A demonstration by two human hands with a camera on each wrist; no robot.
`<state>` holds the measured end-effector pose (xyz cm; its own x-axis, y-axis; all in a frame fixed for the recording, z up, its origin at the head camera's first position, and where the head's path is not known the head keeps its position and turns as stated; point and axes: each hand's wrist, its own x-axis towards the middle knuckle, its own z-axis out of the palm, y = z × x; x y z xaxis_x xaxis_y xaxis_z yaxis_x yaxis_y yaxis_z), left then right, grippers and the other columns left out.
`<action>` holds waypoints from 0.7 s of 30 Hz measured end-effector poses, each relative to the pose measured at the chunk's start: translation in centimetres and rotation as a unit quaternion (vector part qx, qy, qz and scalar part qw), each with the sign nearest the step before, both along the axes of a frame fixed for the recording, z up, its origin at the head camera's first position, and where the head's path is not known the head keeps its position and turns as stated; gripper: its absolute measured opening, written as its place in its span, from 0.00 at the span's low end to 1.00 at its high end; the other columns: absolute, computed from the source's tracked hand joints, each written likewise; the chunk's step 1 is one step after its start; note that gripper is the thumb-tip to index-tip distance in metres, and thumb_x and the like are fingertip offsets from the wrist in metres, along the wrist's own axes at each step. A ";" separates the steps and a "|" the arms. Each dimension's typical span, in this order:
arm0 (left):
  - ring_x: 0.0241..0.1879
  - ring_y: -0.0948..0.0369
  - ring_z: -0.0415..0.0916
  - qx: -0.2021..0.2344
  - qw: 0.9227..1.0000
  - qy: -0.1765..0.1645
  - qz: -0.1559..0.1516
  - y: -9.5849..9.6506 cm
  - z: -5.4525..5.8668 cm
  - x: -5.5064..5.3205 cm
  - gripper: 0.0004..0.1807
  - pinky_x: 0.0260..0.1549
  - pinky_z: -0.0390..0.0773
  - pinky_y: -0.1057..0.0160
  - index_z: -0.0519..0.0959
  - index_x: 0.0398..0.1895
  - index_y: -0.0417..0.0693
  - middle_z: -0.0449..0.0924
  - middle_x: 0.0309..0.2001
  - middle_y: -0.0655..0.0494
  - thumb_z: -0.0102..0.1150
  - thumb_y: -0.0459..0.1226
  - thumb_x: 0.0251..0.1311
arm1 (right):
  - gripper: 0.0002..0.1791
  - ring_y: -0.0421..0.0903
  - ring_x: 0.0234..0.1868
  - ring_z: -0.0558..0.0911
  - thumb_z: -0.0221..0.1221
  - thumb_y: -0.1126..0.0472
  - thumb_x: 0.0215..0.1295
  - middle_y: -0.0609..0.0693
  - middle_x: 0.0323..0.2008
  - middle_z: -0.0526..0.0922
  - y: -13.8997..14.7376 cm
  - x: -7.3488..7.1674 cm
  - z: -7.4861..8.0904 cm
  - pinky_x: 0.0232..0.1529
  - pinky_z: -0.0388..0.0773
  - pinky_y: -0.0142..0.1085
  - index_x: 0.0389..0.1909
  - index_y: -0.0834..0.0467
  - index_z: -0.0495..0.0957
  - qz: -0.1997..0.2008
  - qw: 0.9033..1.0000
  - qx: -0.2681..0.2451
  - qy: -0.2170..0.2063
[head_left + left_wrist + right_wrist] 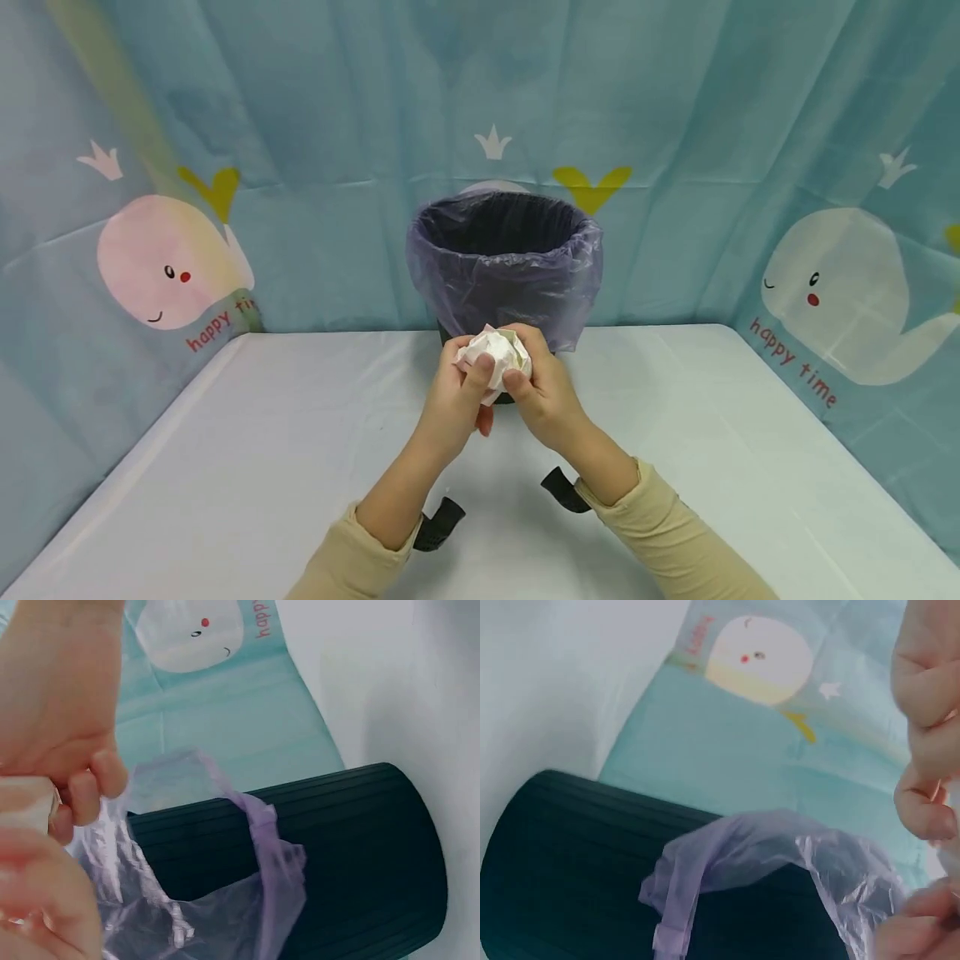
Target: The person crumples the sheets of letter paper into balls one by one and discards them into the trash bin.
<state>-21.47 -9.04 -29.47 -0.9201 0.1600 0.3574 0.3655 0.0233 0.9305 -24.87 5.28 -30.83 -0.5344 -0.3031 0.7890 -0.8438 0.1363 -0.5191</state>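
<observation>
A crumpled ball of white paper [497, 357] is held between both hands, in front of a dark trash can. My left hand [452, 392] grips its left side, thumb on the near face. On the other side my right hand [550, 396] grips it with fingers curled round the back. In the left wrist view a bit of the paper [26, 804] shows at the left edge by the curled fingers. The trash can [367, 855] is dark and ribbed. A translucent purple bag [517, 283] lines it and folds over its rim; the can's inside looks dark.
The white table [300, 433] spreads out under the arms. A blue curtain [322, 242] printed with whales hangs behind and at both sides. Black straps [439, 525] stick out by the sleeve cuffs.
</observation>
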 end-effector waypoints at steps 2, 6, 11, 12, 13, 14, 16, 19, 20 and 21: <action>0.17 0.62 0.65 -0.022 0.999 0.017 0.022 0.1 0.0 0.1 0.48 0.16 0.67 0.68 0.62 0.54 0.36 0.68 0.25 0.51 0.48 0.73 0.54 | 0.40 0.41 0.32 0.78 0.45 0.29 0.66 0.60 0.38 0.80 -0.3 0.0 -0.2 0.28 0.78 0.32 0.50 0.65 0.66 0.001 0.999 -0.041 0.004; 0.23 0.61 0.67 -0.047 0.996 0.053 0.063 0.7 0.0 -0.1 0.23 0.21 0.70 0.67 0.67 0.36 0.39 0.70 0.25 0.52 0.47 0.53 0.69 | 0.34 0.37 0.24 0.75 0.53 0.36 0.67 0.54 0.27 0.75 -1.0 -0.4 -0.8 0.18 0.73 0.29 0.39 0.68 0.65 0.007 0.992 -0.124 -0.012; 0.16 0.63 0.67 -0.016 0.995 0.073 0.060 1.3 -0.7 -1.2 0.19 0.16 0.70 0.68 0.66 0.26 0.41 0.69 0.18 0.55 0.42 0.45 0.72 | 0.22 0.34 0.19 0.71 0.55 0.53 0.66 0.49 0.19 0.72 -1.9 -1.1 -1.7 0.14 0.69 0.27 0.30 0.71 0.67 -0.011 0.981 -0.195 -0.002; 0.16 0.64 0.67 -0.005 0.996 0.075 0.055 1.3 -0.9 -1.4 0.19 0.16 0.69 0.68 0.67 0.26 0.40 0.69 0.18 0.56 0.42 0.45 0.72 | 0.20 0.34 0.19 0.71 0.55 0.55 0.65 0.50 0.18 0.72 -2.0 -1.2 -1.8 0.14 0.68 0.26 0.29 0.71 0.67 -0.021 0.980 -0.200 0.015; 0.15 0.65 0.66 0.007 0.996 0.076 0.047 1.3 -1.1 -1.6 0.20 0.15 0.69 0.69 0.67 0.27 0.39 0.68 0.18 0.56 0.41 0.44 0.72 | 0.18 0.33 0.19 0.71 0.55 0.56 0.64 0.51 0.17 0.73 -2.1 -1.4 -1.9 0.14 0.68 0.26 0.29 0.70 0.68 -0.025 0.978 -0.203 0.030; 0.14 0.65 0.65 0.018 0.996 0.072 0.040 1.3 -1.2 -1.7 0.19 0.14 0.68 0.69 0.67 0.27 0.38 0.68 0.18 0.56 0.40 0.43 0.72 | 0.17 0.33 0.19 0.71 0.55 0.57 0.64 0.53 0.16 0.73 -2.2 -1.4 -2.0 0.14 0.68 0.26 0.28 0.70 0.69 -0.030 0.978 -0.202 0.050; 0.14 0.65 0.66 0.033 0.997 0.065 0.021 1.1 -1.4 -1.6 0.19 0.13 0.67 0.71 0.67 0.28 0.37 0.69 0.18 0.56 0.40 0.42 0.72 | 0.20 0.35 0.17 0.71 0.55 0.53 0.67 0.56 0.15 0.73 -2.1 -1.6 -2.1 0.12 0.67 0.26 0.27 0.68 0.69 -0.037 0.976 -0.192 0.092; 0.12 0.64 0.64 0.016 0.999 0.038 -0.009 0.6 -1.4 -1.3 0.19 0.12 0.66 0.70 0.67 0.29 0.36 0.69 0.17 0.53 0.38 0.42 0.73 | 0.24 0.40 0.14 0.71 0.53 0.47 0.71 0.56 0.15 0.74 -1.3 -2.2 -2.1 0.11 0.69 0.28 0.27 0.66 0.70 -0.031 0.977 -0.142 0.157; 0.12 0.63 0.65 -0.003 1.000 0.021 -0.018 0.3 -1.3 -1.1 0.19 0.12 0.66 0.70 0.67 0.30 0.36 0.69 0.17 0.52 0.38 0.43 0.74 | 0.25 0.41 0.13 0.71 0.52 0.47 0.71 0.55 0.15 0.74 -0.9 -2.4 -2.0 0.11 0.69 0.28 0.27 0.66 0.71 -0.031 0.976 -0.117 0.181; 0.12 0.62 0.66 -0.028 0.999 0.003 -0.025 0.0 -1.2 -0.9 0.18 0.12 0.67 0.68 0.67 0.32 0.36 0.71 0.18 0.51 0.38 0.43 0.74 | 0.24 0.42 0.14 0.71 0.51 0.46 0.72 0.54 0.16 0.74 -0.4 -2.6 -1.9 0.12 0.69 0.28 0.28 0.65 0.71 -0.029 0.975 -0.087 0.203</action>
